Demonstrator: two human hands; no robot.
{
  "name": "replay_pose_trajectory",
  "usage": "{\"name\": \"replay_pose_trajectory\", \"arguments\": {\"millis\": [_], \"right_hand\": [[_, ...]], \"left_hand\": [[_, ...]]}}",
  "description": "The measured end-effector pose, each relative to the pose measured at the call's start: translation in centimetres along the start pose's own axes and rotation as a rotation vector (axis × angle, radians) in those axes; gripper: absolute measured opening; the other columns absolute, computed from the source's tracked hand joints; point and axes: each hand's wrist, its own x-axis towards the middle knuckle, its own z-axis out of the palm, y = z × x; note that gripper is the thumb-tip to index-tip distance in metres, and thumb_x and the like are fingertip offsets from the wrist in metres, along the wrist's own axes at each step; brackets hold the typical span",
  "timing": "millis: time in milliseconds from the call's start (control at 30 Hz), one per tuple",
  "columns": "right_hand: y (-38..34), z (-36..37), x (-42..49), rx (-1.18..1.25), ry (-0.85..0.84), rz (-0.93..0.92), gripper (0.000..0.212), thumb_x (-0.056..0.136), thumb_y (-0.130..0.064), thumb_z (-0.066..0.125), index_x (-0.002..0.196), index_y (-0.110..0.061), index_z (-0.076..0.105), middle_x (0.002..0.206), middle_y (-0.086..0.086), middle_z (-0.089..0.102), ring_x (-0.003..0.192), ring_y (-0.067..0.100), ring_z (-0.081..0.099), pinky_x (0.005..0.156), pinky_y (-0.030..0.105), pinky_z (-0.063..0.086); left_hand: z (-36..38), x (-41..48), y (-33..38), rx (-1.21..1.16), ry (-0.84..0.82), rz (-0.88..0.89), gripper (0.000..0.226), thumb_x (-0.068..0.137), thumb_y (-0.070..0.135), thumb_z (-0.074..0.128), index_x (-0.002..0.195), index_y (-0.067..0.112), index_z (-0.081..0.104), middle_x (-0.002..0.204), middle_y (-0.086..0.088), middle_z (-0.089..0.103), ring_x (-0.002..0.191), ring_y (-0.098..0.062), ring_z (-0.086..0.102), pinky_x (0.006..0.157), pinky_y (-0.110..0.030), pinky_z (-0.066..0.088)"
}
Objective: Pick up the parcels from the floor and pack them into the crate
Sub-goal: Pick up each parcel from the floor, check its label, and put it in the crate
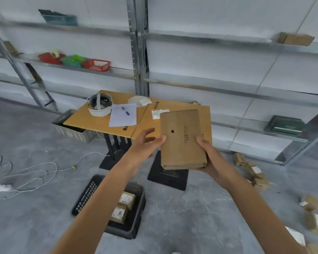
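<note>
A flat brown cardboard parcel (182, 139) with a small dark hole is held up at chest height. My right hand (208, 154) grips its right edge and underside. My left hand (147, 143) touches its left edge with the thumb, fingers spread. Below, on the floor, stands the black perforated crate (86, 195) with two labelled brown parcels (124, 206) inside. More brown parcels lie on the floor at the right: a pile (250, 167) near the shelf foot and several (314, 217) by the right edge.
A low table of cardboard sheets (99, 120) on black stands (168, 176) carries a headset, a paper and a pen. Metal shelving (140, 52) with baskets lines the wall. White cables (26, 175) lie on the floor at left. A grey bin (72, 132) sits under the table.
</note>
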Motion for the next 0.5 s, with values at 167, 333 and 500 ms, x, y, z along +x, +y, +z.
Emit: {"name": "replay_pose_trajectory", "arguments": {"millis": [167, 333, 500], "right_hand": [[0.6, 3.5, 3.8, 0.047, -0.036, 0.033, 0.021, 0.091, -0.045, 0.048, 0.107, -0.036, 0.058, 0.107, -0.005, 0.069, 0.107, 0.018, 0.062, 0.09, 0.049, 0.052], [1.5, 6.0, 10.3, 0.106, -0.117, 0.081, 0.043, 0.088, -0.051, 0.046, 0.125, -0.029, 0.05, 0.12, 0.0, 0.064, 0.113, 0.02, 0.06, 0.096, 0.052, 0.048], [2.7, 8.3, 18.1, 0.116, -0.126, 0.142, 0.048, 0.091, -0.054, 0.042, 0.131, -0.028, 0.048, 0.124, 0.004, 0.062, 0.116, 0.022, 0.058, 0.102, 0.05, 0.044]], "left_hand": [[-5.0, 2.5, -1.6, -0.079, -0.068, -0.084, 0.108, 0.05, 0.061, 0.076, 0.142, 0.035, 0.027, 0.132, -0.001, 0.053, 0.123, -0.021, 0.05, 0.103, -0.05, 0.041], [-8.7, 7.3, -2.0, -0.143, -0.171, -0.131, 0.093, 0.061, 0.052, 0.073, 0.141, 0.033, 0.028, 0.128, 0.0, 0.055, 0.118, -0.026, 0.056, 0.102, -0.055, 0.041], [-12.4, 13.1, -2.7, -0.156, -0.148, -0.202, 0.106, 0.054, 0.044, 0.08, 0.142, 0.033, 0.023, 0.13, -0.011, 0.053, 0.113, -0.03, 0.059, 0.097, -0.056, 0.046]]}}
